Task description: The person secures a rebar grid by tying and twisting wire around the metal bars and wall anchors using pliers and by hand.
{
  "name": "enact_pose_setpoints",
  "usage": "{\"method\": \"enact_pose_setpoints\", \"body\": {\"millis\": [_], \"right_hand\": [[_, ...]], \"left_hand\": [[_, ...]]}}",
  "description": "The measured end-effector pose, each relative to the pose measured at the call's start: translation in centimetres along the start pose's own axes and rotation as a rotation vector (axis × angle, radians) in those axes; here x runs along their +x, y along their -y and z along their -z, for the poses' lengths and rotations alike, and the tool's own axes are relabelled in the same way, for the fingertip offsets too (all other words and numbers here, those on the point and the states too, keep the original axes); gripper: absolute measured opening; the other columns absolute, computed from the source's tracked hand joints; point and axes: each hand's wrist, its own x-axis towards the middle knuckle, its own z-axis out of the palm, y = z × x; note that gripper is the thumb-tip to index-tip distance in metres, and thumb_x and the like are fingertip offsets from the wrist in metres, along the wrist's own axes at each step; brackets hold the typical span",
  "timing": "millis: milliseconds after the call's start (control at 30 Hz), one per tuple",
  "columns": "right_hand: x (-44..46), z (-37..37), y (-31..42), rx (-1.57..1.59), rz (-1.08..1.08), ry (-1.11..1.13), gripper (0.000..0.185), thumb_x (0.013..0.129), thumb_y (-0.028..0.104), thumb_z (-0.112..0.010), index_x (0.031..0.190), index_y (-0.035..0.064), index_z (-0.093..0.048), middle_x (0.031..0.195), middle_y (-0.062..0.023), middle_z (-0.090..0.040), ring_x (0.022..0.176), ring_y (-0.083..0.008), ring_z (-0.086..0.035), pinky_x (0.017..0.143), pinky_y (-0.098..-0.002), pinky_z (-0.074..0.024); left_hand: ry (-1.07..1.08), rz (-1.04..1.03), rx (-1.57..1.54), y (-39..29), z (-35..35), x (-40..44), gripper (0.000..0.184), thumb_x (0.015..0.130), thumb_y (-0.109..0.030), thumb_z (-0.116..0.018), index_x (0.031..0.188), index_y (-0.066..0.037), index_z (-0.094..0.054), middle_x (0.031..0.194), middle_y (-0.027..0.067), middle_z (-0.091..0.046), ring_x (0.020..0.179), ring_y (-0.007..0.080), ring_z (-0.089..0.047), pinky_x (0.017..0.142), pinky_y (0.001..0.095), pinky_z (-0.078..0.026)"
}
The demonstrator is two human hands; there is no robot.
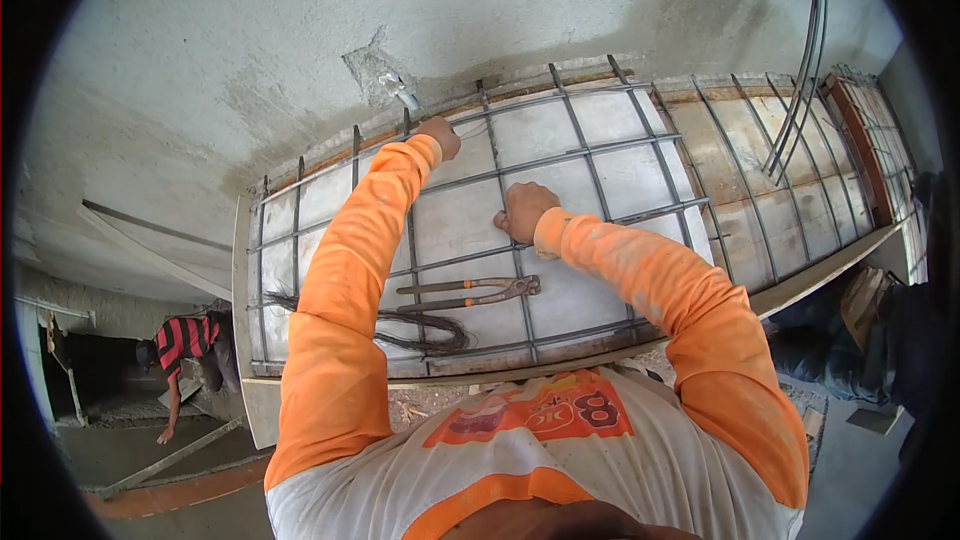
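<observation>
My left hand [438, 138] is closed at the far side of a steel bar grid [588, 151], close to where bars cross; what its fingers grip is too small to tell. Nearer the grid's middle, my right hand [528, 210] has its fingers curled together beside a crossing bar, and anything in them is hidden. Pincers [470, 292] with orange bands on the handles lie across the bars below my hands. Next to them rests a loose bundle of dark tie wire [440, 335], partly behind my left sleeve. Pale flat panels [455, 225] lie under the grid.
A rough wall [300, 40] with a pipe stub [405, 95] rises behind the grid. Tall bars [800, 70] stand at the right, over a second barred section [770, 190]. At the lower left, a person in a striped shirt [188, 338] bends over wet concrete [130, 450].
</observation>
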Motion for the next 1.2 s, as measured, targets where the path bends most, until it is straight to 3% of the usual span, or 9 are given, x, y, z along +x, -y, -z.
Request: {"method": "enact_pose_setpoints", "body": {"millis": [67,300,367,467,633,800,933,1000,1200], "right_hand": [[0.1,0.0,-0.2,0.039,0.051,-0.037,0.03,0.074,0.026,-0.064,0.072,-0.0035,-0.065,0.078,-0.0222,-0.065,0.077,-0.0357,-0.064,0.074,-0.04,-0.0515],[0.8,-0.1,-0.4,0.072,0.038,0.017,0.03,0.074,0.026,-0.064,0.075,-0.004,-0.064,0.077,-0.0235,-0.064,0.078,-0.0368,-0.064,0.074,-0.0405,-0.0513],[0.6,-0.1,-0.4,0.06,0.029,0.004,0.031,0.074,0.026,-0.064,0.076,-0.0042,-0.064,0.078,-0.024,-0.064,0.079,-0.0372,-0.063,0.074,-0.0409,-0.0512],[0.5,0.3,-0.2,0.051,-0.006,0.053,0.025,0.075,0.023,-0.06,0.079,-0.0018,-0.065,0.084,-0.0217,-0.065,0.083,-0.0345,-0.064,0.077,-0.0395,-0.0517],[0.9,-0.5,-1.4,0.051,0.085,0.013,0.032,0.076,0.028,-0.061,0.075,-0.0033,-0.064,0.074,-0.0227,-0.063,0.075,-0.038,-0.063,0.073,-0.0424,-0.0506],[5.7,4.2,-3.0,0.024,0.231,-0.18,0.026,0.078,0.026,-0.058,0.084,0.0018,-0.064,0.082,-0.0197,-0.064,0.078,-0.0384,-0.061,0.075,-0.0435,-0.0497],[12.6,7.5,-5.7,-0.135,0.329,-0.448,0.028,0.082,0.017,-0.055,0.108,0.0097,-0.06,0.101,-0.0156,-0.061,0.092,-0.0343,-0.06,0.081,-0.0415,-0.0484],[15.5,8.1,-6.1,-0.482,0.555,-0.358,0.033,0.084,0.011,-0.051,0.116,0.0147,-0.057,0.108,-0.0113,-0.058,0.099,-0.0302,-0.058,0.086,-0.0401,-0.0471],[20.7,8.6,-5.7,-0.733,0.543,-0.023,0.029,0.084,0.014,-0.052,0.111,0.0165,-0.061,0.11,-0.0113,-0.061,0.102,-0.0282,-0.059,0.084,-0.04,-0.0489]], "left_hand": [[-0.081,0.003,0.015,1.6,-1.8,2.9,0.015,0.066,-0.016,-0.063,0.073,-0.004,-0.069,0.071,0.0169,-0.066,0.068,0.0293,-0.065,0.067,0.0362,-0.051],[0.163,-0.095,-0.115,1.3,-1.3,1.7,0.017,0.072,-0.017,-0.064,0.062,-0.003,-0.062,0.06,0.0106,-0.057,0.046,0.0193,-0.052,0.043,0.034,-0.04],[0.189,-0.032,-0.446,1.7,-3.7,4.0,0.018,0.077,-0.017,-0.062,0.065,-0.004,-0.061,0.06,0.0076,-0.056,0.042,0.0172,-0.045,0.039,0.0328,-0.035],[0.157,0.056,-0.326,-0.5,-5.9,6.5,0.014,0.075,-0.017,-0.058,0.082,-0.017,-0.07,0.062,0.0081,-0.064,0.065,0.0214,-0.064,0.063,0.0324,-0.049],[0.057,0.122,-0.403,-3.2,-3.2,3.0,0.016,0.072,-0.014,-0.061,0.084,-0.01,-0.071,0.074,0.0144,-0.067,0.073,0.0251,-0.066,0.07,0.0351,-0.051],[-0.191,0.038,0.078,-5.5,-1.8,0.8,0.022,0.078,-0.013,-0.056,0.096,-0.005,-0.066,0.104,0.0227,-0.062,0.099,0.0371,-0.059,0.084,0.0418,-0.049],[-0.308,0.102,-0.043,-5.0,-3.3,0.5,0.024,0.081,-0.014,-0.055,0.102,-0.003,-0.061,0.103,0.0242,-0.061,0.099,0.0384,-0.059,0.084,0.0428,-0.048],[-0.29,-0.008,-0.103,-4.2,-3.4,0.9,0.023,0.085,-0.016,-0.051,0.103,-0.003,-0.058,0.099,0.0243,-0.061,0.097,0.0388,-0.059,0.084,0.0438,-0.048],[-0.353,0.028,-0.169,-4.9,-3.8,0.1,0.02,0.085,-0.017,-0.051,0.098,-0.003,-0.058,0.091,0.0236,-0.062,0.09,0.0398,-0.059,0.08,0.0456,-0.047]]}}
